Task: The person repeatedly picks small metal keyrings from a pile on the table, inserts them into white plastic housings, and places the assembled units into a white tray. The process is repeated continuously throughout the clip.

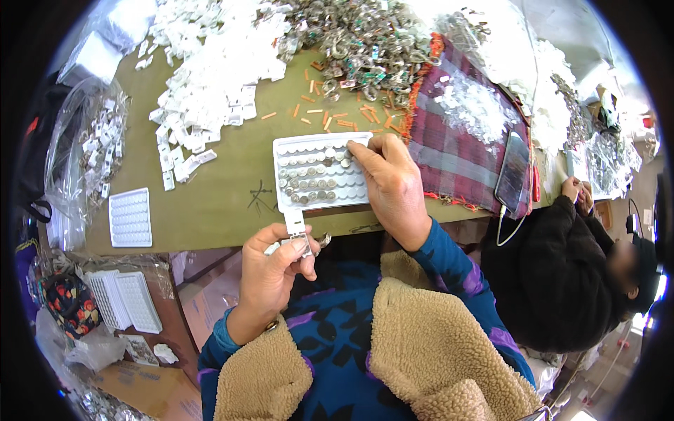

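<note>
Centrally, the white tray (354,188) lies on the olive tabletop (217,210), its long axis running left to right; the right hand (397,186) overlaps its right edge — grip closure cannot be determined. Below, the grip of the left hand (270,270) is clamped on a white part (296,224) pointing upward. Metal pieces (358,42) occupy upper centre; a co-worker (562,274) sits at right.

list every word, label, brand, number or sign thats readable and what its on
Dark scrawl on the green table: handwritten mark, not copied here
Cardboard box, lower left: faint print, too blurred to read
Phone: no readable text on its dark screen
White tray at the hands: no text visible
</note>
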`<state>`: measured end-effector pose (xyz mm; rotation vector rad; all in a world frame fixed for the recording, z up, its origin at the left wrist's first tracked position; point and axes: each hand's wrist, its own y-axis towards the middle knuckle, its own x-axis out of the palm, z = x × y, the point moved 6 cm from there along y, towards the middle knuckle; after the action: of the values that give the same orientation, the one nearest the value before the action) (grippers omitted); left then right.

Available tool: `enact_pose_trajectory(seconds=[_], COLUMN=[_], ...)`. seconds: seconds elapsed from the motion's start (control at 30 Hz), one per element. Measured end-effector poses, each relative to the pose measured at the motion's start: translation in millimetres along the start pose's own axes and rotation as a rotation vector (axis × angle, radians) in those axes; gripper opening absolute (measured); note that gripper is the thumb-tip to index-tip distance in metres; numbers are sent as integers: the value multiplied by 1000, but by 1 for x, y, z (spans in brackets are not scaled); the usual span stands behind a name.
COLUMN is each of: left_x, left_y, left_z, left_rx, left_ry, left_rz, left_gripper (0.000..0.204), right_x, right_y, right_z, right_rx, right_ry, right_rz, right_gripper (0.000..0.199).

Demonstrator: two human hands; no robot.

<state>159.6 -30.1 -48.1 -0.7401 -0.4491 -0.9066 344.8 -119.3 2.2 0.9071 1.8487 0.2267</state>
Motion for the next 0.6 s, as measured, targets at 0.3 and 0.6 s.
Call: enact_pose_trajectory(seconds=[0.3, 0.6], left_x=[-3, 1], left_y=[4, -16], left_z=[1, -8], left_rx=[-51, -57], left_ry=[-67, -168], left_rz=[3, -51], left_gripper=[26, 23], right_x=[-16, -3], right_y=[-5, -35], right_z=[-22, -85], right_rx=[40, 54], right_ry=[170, 532], right_rz=[6, -61], right_gripper=[21, 19])
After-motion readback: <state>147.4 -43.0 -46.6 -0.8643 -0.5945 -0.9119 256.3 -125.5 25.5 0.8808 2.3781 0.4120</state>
